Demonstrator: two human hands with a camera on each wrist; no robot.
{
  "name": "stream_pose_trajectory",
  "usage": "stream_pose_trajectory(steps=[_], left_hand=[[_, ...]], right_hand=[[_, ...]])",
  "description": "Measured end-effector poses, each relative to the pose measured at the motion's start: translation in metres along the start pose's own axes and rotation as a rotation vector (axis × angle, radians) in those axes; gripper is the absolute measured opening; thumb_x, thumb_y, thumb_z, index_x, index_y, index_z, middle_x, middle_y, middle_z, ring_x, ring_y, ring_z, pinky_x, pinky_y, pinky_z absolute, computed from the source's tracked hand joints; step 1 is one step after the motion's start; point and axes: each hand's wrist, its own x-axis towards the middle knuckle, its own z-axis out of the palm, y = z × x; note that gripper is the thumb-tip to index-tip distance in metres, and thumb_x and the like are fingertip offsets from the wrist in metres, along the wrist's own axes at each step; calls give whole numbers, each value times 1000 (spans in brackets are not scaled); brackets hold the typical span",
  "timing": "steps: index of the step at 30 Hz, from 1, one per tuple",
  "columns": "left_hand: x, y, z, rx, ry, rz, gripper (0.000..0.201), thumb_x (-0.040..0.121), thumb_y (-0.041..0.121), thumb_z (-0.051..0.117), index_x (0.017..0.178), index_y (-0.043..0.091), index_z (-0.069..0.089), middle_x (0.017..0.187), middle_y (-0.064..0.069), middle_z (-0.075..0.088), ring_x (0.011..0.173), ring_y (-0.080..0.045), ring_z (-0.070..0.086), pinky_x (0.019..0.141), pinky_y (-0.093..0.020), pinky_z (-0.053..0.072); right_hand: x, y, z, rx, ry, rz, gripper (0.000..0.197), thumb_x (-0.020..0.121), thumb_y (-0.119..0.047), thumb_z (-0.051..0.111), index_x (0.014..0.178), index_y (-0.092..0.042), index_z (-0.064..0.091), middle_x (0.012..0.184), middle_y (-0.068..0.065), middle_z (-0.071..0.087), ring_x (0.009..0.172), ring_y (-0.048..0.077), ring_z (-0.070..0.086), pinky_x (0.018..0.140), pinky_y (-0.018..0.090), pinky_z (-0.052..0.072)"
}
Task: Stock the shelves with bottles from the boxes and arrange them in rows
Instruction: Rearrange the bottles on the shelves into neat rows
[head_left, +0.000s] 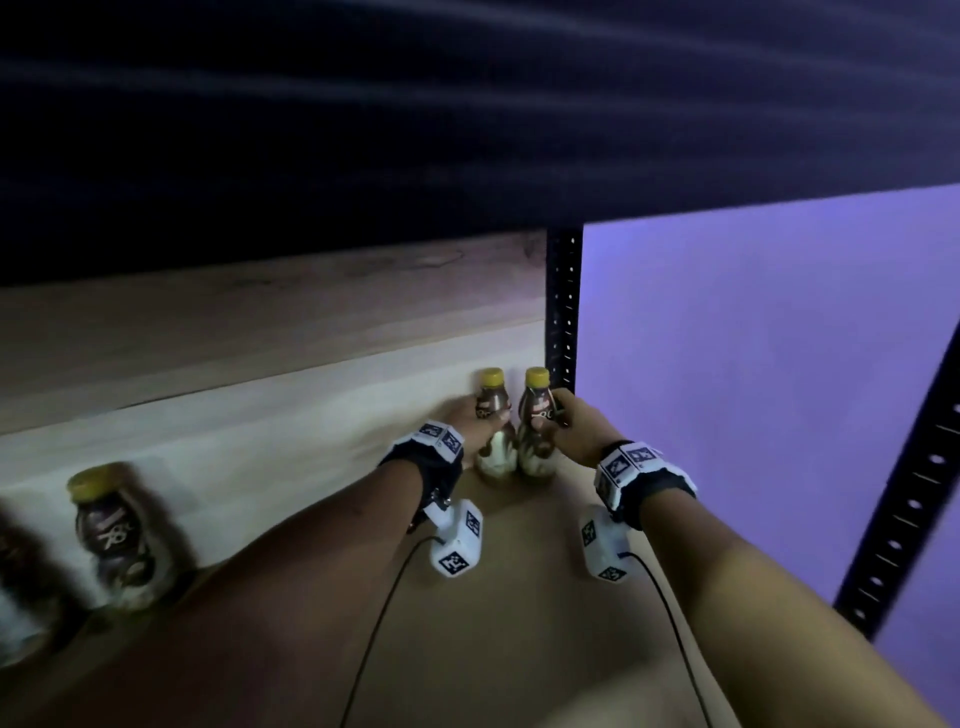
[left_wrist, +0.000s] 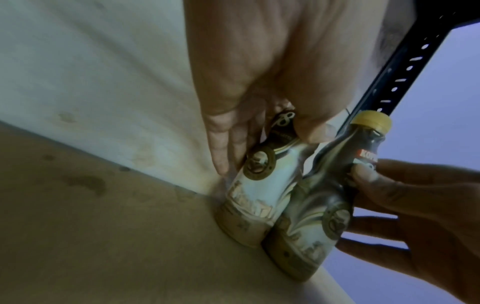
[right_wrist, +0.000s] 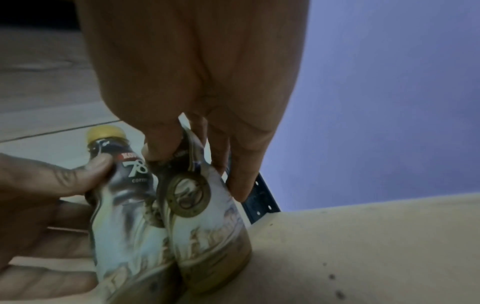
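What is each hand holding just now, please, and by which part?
The left hand grips the left bottle around its upper body, below the cap. The right hand grips the right bottle likewise.

Two bottles (head_left: 511, 426) touching, back right shelf (head_left: 519, 597) corner (third bottle (head_left: 122, 540) far left).

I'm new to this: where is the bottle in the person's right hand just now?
In the head view, that bottle stands in the shelf's back right corner, beside the black post, touching the bottle held by the left hand.
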Motion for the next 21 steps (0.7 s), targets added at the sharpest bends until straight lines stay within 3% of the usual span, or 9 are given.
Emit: stream_pose_trajectory(steps=[3, 6, 11, 14, 17, 21], left_hand=[[-14, -17, -9, -72, -43, 61, 18, 96, 33, 55, 108, 22, 62, 114, -8, 68, 98, -22, 65, 88, -33, 49], [-39, -30, -22, -124, -83, 97, 18, 96, 28, 56, 110, 18, 61, 117, -7, 67, 107, -23, 63, 95, -37, 48], [-96, -47, -53, -100, -140, 141, 25, 95, 22, 57, 114, 6, 62, 116, -12, 67, 109, -26, 63, 102, -48, 45], [-136, -62, -73, -124, -95, 129, 22, 94, 14, 58, 116, 10, 62, 118, -13, 66, 112, -28, 61, 102, -45, 45], [-179, -80, -95, -96, -21, 104, 24, 93, 12, 59, 117, 8, 62, 118, -13, 66, 113, -28, 61, 103, -43, 45], [-233, -107, -122, 24, 144, -52, 36, 92, 25, 61, 127, 15, 56, 126, -6, 63, 116, -24, 58, 103, -42, 44]], right_hand=[[-17, -12, -3, -82, -81, -45, 35, 93, -27, 60, 123, -14, 48, 113, 9, 64, 99, 25, 59, 81, 30, 44], [-36, -32, -7, -57, -226, -52, 43, 91, -26, 64, 127, -13, 44, 107, 8, 58, 96, 25, 56, 84, 37, 48], [-69, -79, 3, -198, -401, -163, 64, 83, -28, 73, 137, -22, 39, 120, 1, 60, 105, 20, 59, 91, 37, 51], [-82, -100, 22, -78, -505, -172, 52, 78, -22, 79, 124, -23, 55, 116, -1, 66, 105, 18, 65, 86, 38, 59], [-91, -123, 47, -94, -561, -279, 44, 75, -27, 81, 115, -26, 62, 109, -6, 69, 100, 13, 67, 87, 36, 58], [-106, -161, 90, -94, -619, -408, 40, 76, -31, 80, 112, -30, 64, 105, -14, 70, 98, 3, 65, 85, 24, 52]])
